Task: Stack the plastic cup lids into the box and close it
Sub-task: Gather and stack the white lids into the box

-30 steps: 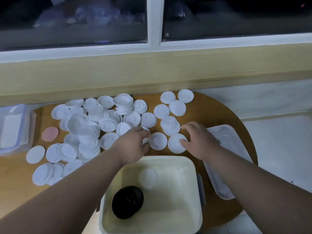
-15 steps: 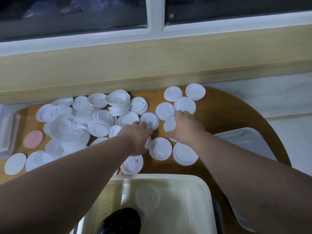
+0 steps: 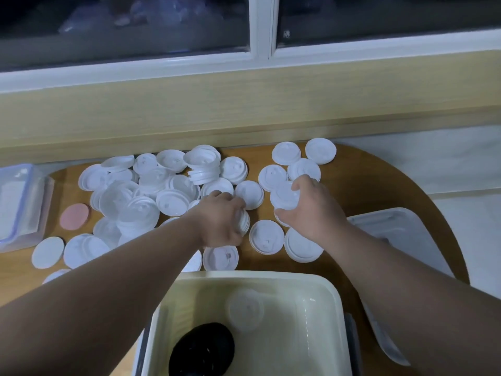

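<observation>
Several white plastic cup lids (image 3: 173,202) lie scattered and piled on the round wooden table (image 3: 366,180). My left hand (image 3: 219,221) grips a small stack of white lids (image 3: 244,221) near the table's middle. My right hand (image 3: 311,210) curls round another white lid stack (image 3: 284,198) just right of it. The cream box (image 3: 333,299) stands open at the near edge, holding a black lid stack (image 3: 202,351) and one clear lid (image 3: 245,308). The box's lid (image 3: 401,229) lies flat to the right, partly under my right forearm.
A pink disc (image 3: 74,216) lies at the left of the lids. A clear plastic container (image 3: 21,204) stands at the far left edge. A wooden sill and window run along the back. Pale floor shows to the right of the table.
Both hands have reached further from the box into the lids. My right hand left the lid by the box and now holds a stack further back. The camera leaned forward.
</observation>
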